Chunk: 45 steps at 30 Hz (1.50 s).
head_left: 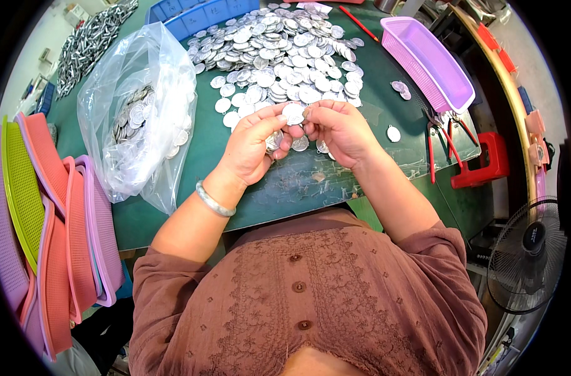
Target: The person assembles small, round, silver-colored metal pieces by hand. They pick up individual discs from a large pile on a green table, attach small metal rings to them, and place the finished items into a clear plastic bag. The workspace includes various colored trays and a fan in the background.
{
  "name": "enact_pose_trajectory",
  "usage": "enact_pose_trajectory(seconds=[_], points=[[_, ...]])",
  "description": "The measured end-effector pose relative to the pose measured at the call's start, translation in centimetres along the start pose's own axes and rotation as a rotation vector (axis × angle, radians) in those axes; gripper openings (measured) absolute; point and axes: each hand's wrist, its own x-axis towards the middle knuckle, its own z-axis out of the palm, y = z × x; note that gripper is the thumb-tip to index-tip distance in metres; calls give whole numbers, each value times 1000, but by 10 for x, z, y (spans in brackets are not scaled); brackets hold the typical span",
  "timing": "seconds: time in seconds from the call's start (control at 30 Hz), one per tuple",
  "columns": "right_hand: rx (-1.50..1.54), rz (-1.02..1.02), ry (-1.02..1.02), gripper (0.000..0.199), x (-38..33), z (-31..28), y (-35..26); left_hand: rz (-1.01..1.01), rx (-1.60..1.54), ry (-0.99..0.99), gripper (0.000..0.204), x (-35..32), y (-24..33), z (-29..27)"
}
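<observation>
Both hands hold a round silver medal (293, 113) by its edges, just in front of a large heap of similar medals (279, 53). My left hand (251, 144), with a bangle at the wrist, pinches its left side. Another silver medal (274, 141) is tucked in the curled fingers of that hand. On the other side, the thumb and fingertips of my right hand (340, 130) grip the edge. A few loose medals lie under and between the hands, partly covered by them. To the left stands a clear plastic bag (166, 69) with more medals inside.
A lilac basket (457, 94), red-handled pliers (431, 150) and a single medal (394, 133) lie on the right of the green table (266, 197). Stacked coloured baskets (53, 250) rise at left. At the back are a blue bin (204, 14) and a pile of metal parts (91, 44).
</observation>
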Motion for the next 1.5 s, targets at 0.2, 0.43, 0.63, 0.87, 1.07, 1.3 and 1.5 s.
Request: enact_pose_trajectory(seconds=[0.2, 0.43, 0.63, 0.87, 1.07, 1.3, 1.5], points=[[-55, -88, 29, 10, -1, 1, 0, 23, 23, -25, 20, -1, 1, 1], [-115, -175, 38, 10, -4, 2, -2, 30, 141, 15, 8, 1, -3, 0], [-167, -222, 51, 12, -3, 2, 2, 31, 169, 56, 7, 0, -3, 3], [-219, -249, 52, 14, -3, 1, 4, 46, 188, 74, 7, 0, -3, 2], [-247, -286, 53, 14, -5, 3, 4, 63, 192, 47, 7, 2, -6, -2], [-342, -328, 78, 16, -6, 2, 6, 72, 178, 49, 6, 2, -5, -1], [-430, -357, 94, 17, -8, 3, 6, 91, 180, 49, 5, 2, -5, -1]])
